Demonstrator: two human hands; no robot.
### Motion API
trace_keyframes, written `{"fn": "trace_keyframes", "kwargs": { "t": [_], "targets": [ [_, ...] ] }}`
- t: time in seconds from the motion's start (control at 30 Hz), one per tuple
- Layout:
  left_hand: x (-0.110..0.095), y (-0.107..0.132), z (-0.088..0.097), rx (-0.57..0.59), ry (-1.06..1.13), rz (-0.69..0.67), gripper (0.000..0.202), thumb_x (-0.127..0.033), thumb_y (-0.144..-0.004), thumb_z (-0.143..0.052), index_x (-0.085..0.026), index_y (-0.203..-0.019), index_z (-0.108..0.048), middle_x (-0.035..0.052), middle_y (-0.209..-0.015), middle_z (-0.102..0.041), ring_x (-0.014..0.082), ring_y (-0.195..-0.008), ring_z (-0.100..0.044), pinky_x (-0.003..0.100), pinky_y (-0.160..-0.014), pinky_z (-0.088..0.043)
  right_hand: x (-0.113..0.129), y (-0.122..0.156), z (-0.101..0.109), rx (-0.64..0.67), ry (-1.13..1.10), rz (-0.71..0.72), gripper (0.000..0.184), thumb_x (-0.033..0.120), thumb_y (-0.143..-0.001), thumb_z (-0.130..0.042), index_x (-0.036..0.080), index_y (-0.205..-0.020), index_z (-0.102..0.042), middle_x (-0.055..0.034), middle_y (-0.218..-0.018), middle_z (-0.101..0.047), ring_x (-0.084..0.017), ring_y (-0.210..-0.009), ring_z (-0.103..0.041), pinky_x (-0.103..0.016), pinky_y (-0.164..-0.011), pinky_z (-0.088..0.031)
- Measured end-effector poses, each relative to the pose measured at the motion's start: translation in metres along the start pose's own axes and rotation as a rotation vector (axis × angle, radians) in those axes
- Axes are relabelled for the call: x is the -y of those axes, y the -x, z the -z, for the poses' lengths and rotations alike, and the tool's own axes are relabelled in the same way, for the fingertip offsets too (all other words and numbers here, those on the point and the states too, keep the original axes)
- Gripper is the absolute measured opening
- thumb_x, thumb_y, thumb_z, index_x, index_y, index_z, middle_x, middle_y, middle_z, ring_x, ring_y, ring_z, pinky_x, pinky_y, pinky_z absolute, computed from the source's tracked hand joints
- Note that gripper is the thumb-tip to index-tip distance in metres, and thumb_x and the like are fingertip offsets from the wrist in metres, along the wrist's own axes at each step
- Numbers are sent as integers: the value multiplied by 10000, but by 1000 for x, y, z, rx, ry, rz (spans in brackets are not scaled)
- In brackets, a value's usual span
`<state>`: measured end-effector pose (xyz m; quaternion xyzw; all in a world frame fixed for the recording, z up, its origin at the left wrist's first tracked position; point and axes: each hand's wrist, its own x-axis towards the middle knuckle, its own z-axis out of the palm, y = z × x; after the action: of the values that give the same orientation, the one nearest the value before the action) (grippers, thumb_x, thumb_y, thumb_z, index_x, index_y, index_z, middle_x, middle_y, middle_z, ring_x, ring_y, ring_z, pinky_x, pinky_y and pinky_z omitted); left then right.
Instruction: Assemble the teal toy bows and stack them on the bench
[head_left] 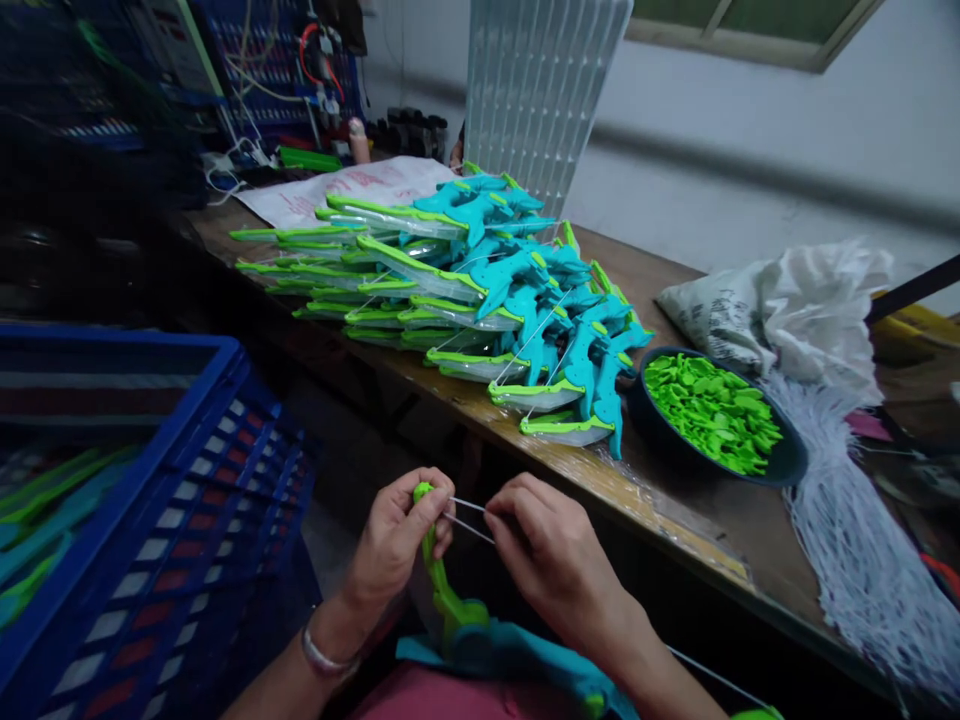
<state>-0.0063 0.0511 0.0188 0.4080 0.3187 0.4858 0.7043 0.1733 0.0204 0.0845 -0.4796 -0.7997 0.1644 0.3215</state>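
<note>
My left hand (396, 540) is closed round the green tip of a toy bow (450, 605), green and teal, which lies across my lap. My right hand (547, 555) pinches a thin white string (469, 518) stretched to that tip. The string runs on below my right forearm toward the lower right. A large pile of finished green-and-teal bows (465, 300) is stacked on the wooden table (675, 500) just beyond my hands.
A dark bowl of small green plastic parts (712, 412) stands right of the pile, beside a bundle of white strings (855, 540) and a white sack (795, 310). A blue plastic crate (172, 530) stands at my left. A white grid panel (540, 90) leans at the back.
</note>
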Motion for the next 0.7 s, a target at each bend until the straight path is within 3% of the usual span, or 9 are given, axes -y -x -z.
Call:
{"fn": "trace_keyframes", "kwargs": {
  "t": [0.13,0.23,0.3,0.37,0.47,0.6,0.7],
  "targets": [
    [3,-6,0,64,25,13,240,-358,-952,-623,-164,-815,-583,-13,-686,-504,82,-527,-459,186,-444,-391,3,8,-3,1,262,50,207,112,-991,-450,169,-825,-560,-41,-778,-557,-150,-643,-549,-280,-557,-427],
    [-2,-14,-8,107,85,-5,248,-358,-936,-646,-159,-801,-582,-13,-696,-493,77,-532,-440,176,-432,-394,7,0,-6,-101,496,126,269,102,-970,-451,187,-724,-520,-37,-694,-516,-165,-565,-518,-309,-494,-397],
    [-16,-23,-15,102,114,-33,250,-356,-915,-671,-153,-793,-592,-12,-690,-496,75,-525,-443,169,-418,-389,12,-9,-4,-206,549,174,232,85,-957,-458,172,-766,-557,-59,-708,-542,-188,-596,-550,-323,-516,-437],
    [-39,-38,-19,39,131,-108,232,-338,-882,-705,-144,-791,-618,-6,-688,-524,73,-508,-458,164,-403,-380,18,-17,2,-354,546,237,155,64,-946,-477,123,-950,-619,-118,-821,-618,-231,-722,-618,-350,-613,-513],
    [-93,-67,-13,-119,164,-331,196,-298,-824,-741,-122,-791,-663,15,-703,-580,70,-490,-480,161,-392,-374,28,-22,13,-528,483,362,230,50,-929,-532,100,-1142,-605,-158,-925,-669,-248,-817,-652,-355,-693,-558],
    [-173,-113,-1,-299,323,-622,178,-252,-848,-680,-127,-737,-620,25,-714,-588,83,-510,-504,174,-404,-390,28,-18,14,-518,336,412,147,18,-903,-567,113,-1000,-625,-82,-741,-629,-164,-617,-594,-257,-524,-499],
    [-211,-154,-4,-391,348,-749,269,-250,-966,-510,-161,-713,-524,-4,-653,-518,82,-495,-479,182,-428,-384,18,-15,6,-503,277,398,153,-3,-899,-539,118,-934,-625,-61,-700,-598,-140,-579,-568,-229,-498,-471]
  ]
}}
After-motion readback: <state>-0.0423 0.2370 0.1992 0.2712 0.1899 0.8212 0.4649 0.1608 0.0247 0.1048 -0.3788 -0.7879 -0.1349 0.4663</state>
